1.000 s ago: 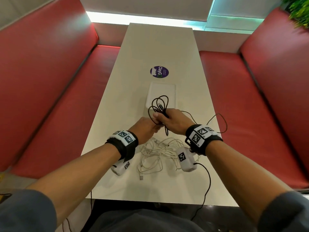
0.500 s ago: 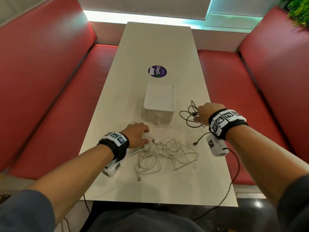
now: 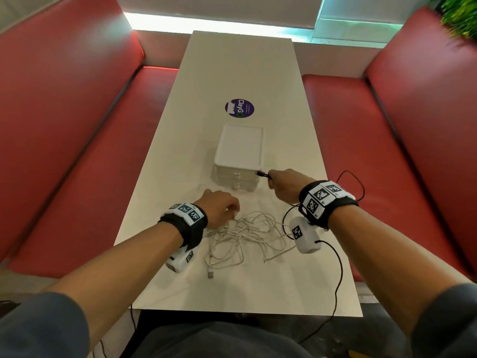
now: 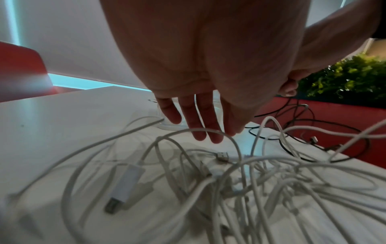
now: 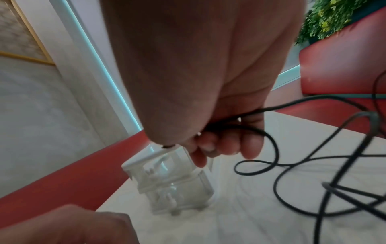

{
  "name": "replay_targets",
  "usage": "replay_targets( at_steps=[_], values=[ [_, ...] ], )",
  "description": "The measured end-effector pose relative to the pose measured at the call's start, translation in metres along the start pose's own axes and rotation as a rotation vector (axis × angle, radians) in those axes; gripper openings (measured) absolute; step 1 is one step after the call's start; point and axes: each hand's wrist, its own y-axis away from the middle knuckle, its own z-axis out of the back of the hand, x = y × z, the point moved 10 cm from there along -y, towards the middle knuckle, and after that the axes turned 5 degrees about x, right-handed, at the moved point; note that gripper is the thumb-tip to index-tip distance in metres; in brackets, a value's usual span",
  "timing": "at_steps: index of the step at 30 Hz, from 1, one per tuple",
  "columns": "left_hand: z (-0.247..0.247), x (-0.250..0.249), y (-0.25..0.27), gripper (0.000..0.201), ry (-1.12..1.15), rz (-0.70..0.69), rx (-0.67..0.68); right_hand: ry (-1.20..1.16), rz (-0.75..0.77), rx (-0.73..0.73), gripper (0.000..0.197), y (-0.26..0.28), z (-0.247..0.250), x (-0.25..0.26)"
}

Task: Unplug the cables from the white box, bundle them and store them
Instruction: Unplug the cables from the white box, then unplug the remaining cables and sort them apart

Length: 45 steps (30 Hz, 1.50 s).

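Observation:
A white box [image 3: 238,156] with small drawers stands mid-table; in the right wrist view the box [image 5: 167,181] is blurred. My right hand [image 3: 271,177] pinches the plug end of a black cable [image 3: 357,183] close to the box's front right corner. The black cable [image 5: 271,148] trails in loose loops over the table toward its right edge. A tangle of white cables [image 3: 245,236] lies in front of the box. My left hand [image 3: 232,213] hovers at the tangle's left side. In the left wrist view its fingers [image 4: 208,132] hang straight just above the white cables [image 4: 229,181], holding nothing.
The long white table [image 3: 232,60] carries a round purple sticker [image 3: 239,108] beyond the box. Red benches [image 3: 77,164] [image 3: 374,151] flank it on both sides. A green plant [image 3: 462,14] is at the far right. A loose USB plug [image 3: 211,275] lies near the front.
A second ago both hands held the black cable coiled in front of the box. The right hand swung it out to the right, then came back with its plug end; the left dropped to the white tangle.

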Motion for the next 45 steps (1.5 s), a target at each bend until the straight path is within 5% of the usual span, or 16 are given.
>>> replay_targets(
  at_steps=[6,13,24,27,32,37,40,45],
  values=[
    [-0.011,-0.014,-0.008,0.034,-0.114,-0.055,0.002,0.007,0.035,0.096,0.024,0.003,-0.032,0.005],
    [-0.026,-0.020,-0.021,0.018,-0.310,-0.028,-0.008,-0.017,0.032,0.112,0.025,0.007,-0.048,0.003],
    [-0.011,-0.006,-0.006,0.011,0.201,0.036,0.137,-0.082,0.037,0.105,0.027,0.003,-0.050,0.005],
    [-0.016,-0.009,-0.007,0.018,0.160,0.014,0.191,-0.076,0.029,0.110,0.028,0.003,-0.052,0.004],
    [-0.027,-0.003,-0.014,0.028,-0.007,0.036,0.158,-0.068,0.028,0.112,0.028,0.005,-0.055,0.003],
    [-0.023,-0.003,-0.013,0.009,-0.189,0.012,0.045,-0.126,0.054,0.061,0.025,0.002,-0.053,0.003],
    [-0.020,-0.001,-0.010,0.020,-0.293,-0.017,-0.005,-0.200,0.090,0.010,0.026,0.001,-0.047,0.006],
    [0.027,0.000,0.002,0.025,0.128,0.012,-0.214,-0.411,0.131,-0.120,0.027,-0.002,-0.029,0.015]
  ],
)
